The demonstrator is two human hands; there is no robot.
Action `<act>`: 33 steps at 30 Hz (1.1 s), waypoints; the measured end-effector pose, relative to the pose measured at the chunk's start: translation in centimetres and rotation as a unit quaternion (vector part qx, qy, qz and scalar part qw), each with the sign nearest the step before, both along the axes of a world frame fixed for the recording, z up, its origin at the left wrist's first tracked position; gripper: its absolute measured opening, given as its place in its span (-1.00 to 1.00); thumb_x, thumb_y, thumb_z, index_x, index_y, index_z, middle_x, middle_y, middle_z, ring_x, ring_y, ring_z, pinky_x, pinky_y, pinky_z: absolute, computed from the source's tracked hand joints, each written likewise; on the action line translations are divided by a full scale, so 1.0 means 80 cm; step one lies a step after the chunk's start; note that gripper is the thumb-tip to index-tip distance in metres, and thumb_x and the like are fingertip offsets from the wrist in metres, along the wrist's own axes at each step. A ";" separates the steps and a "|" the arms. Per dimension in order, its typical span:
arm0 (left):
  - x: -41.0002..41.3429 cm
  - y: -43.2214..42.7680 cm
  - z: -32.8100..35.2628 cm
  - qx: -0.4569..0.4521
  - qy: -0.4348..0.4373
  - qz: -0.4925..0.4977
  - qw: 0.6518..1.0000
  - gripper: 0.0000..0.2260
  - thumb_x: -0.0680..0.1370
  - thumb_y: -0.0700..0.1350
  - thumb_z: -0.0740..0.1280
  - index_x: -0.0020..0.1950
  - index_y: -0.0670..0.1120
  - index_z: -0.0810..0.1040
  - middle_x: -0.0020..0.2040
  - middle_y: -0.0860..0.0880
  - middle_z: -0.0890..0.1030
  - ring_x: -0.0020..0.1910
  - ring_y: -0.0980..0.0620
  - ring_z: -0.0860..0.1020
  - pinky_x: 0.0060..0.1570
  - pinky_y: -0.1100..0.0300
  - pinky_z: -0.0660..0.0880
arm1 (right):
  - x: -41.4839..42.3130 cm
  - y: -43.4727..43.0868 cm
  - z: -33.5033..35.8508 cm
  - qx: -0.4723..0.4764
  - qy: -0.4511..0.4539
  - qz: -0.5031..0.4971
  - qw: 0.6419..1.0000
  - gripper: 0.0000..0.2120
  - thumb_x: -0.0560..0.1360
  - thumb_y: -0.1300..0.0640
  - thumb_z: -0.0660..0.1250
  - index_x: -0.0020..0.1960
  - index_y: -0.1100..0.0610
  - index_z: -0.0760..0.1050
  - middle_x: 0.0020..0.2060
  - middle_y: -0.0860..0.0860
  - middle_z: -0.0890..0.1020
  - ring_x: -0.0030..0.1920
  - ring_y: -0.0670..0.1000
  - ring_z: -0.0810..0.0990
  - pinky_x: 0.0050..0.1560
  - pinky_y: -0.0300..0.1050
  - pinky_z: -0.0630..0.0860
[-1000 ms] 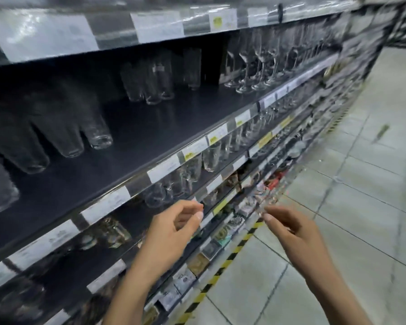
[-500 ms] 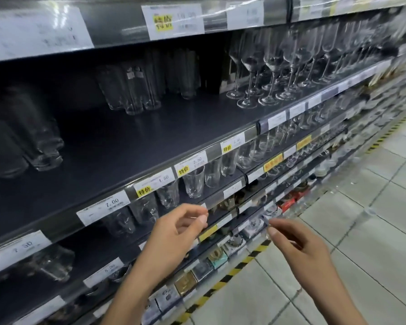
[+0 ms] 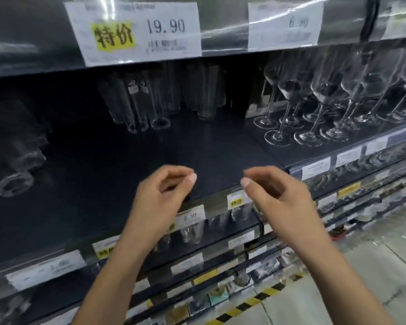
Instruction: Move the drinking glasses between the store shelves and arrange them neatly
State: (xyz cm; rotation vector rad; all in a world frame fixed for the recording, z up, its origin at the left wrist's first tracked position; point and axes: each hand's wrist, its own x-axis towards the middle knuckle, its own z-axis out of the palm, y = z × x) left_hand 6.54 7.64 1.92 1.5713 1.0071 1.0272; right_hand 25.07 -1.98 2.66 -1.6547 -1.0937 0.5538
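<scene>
The left hand (image 3: 159, 202) and right hand (image 3: 279, 200) are hovering empty, fingers loosely curled, before the shelf (image 3: 209, 146), while tumblers (image 3: 136, 106) are standing well back and stemware (image 3: 314, 109) is crowding the right. A reach inward is risking, I judge, a wrist clipping the close-packed stemware and toppling several. The far-left glasses (image 3: 12, 160) are smearing into blur, the tumblers are fading into the dark, and the lower glasses (image 3: 192, 231) are sitting partly behind hands and tags (image 3: 190, 215).

You are facing two large price cards (image 3: 136, 31) with two hands up: left hand (image 3: 159, 195), right hand (image 3: 277, 198); stemmed glasses (image 3: 291, 90) are blurring uncountably.
</scene>
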 end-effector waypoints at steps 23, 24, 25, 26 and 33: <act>0.027 0.252 -0.034 0.055 0.043 0.342 0.937 -0.48 0.52 -0.11 0.43 0.39 -0.19 0.29 0.29 -0.04 0.45 0.27 0.04 0.47 0.28 0.30 0.39 | 0.099 0.341 -0.037 -0.037 0.018 0.109 0.993 -0.09 0.42 -0.09 0.52 0.56 0.10 0.07 0.44 0.02 0.38 0.39 0.02 0.41 0.35 -0.22 0.32; 0.030 0.257 -0.033 0.063 0.042 0.341 0.937 -0.50 0.53 -0.13 0.42 0.38 -0.19 0.29 0.26 -0.01 0.45 0.25 0.07 0.47 0.25 0.34 0.38 | 0.099 0.348 -0.039 -0.036 0.012 0.104 0.994 -0.04 0.39 -0.15 0.52 0.57 0.09 0.05 0.46 0.03 0.36 0.41 0.04 0.39 0.40 -0.17 0.31; 0.032 0.260 -0.032 0.069 0.044 0.339 0.937 -0.50 0.53 -0.14 0.42 0.38 -0.18 0.29 0.24 0.00 0.46 0.22 0.10 0.48 0.21 0.38 0.38 | 0.098 0.355 -0.041 -0.034 0.003 0.100 0.994 0.00 0.35 -0.20 0.52 0.57 0.07 0.04 0.47 0.04 0.35 0.42 0.06 0.39 0.44 -0.09 0.32; 0.035 0.265 -0.032 0.075 0.046 0.339 0.937 -0.51 0.53 -0.14 0.42 0.37 -0.18 0.29 0.24 -0.01 0.48 0.20 0.12 0.48 0.15 0.42 0.38 | 0.098 0.361 -0.042 -0.034 -0.010 0.094 0.995 0.03 0.31 -0.25 0.51 0.57 0.06 0.04 0.47 0.05 0.36 0.42 0.08 0.39 0.45 -0.02 0.34; 0.039 0.287 -0.036 0.091 0.086 0.339 0.932 -0.51 0.54 -0.12 0.42 0.37 -0.19 0.29 0.24 -0.04 0.52 0.16 0.11 0.49 -0.08 0.61 0.37 | 0.100 0.393 -0.053 -0.003 -0.063 0.045 0.997 -0.06 0.38 -0.26 0.46 0.54 0.15 0.13 0.43 0.10 0.42 0.37 0.14 0.45 0.36 0.00 0.44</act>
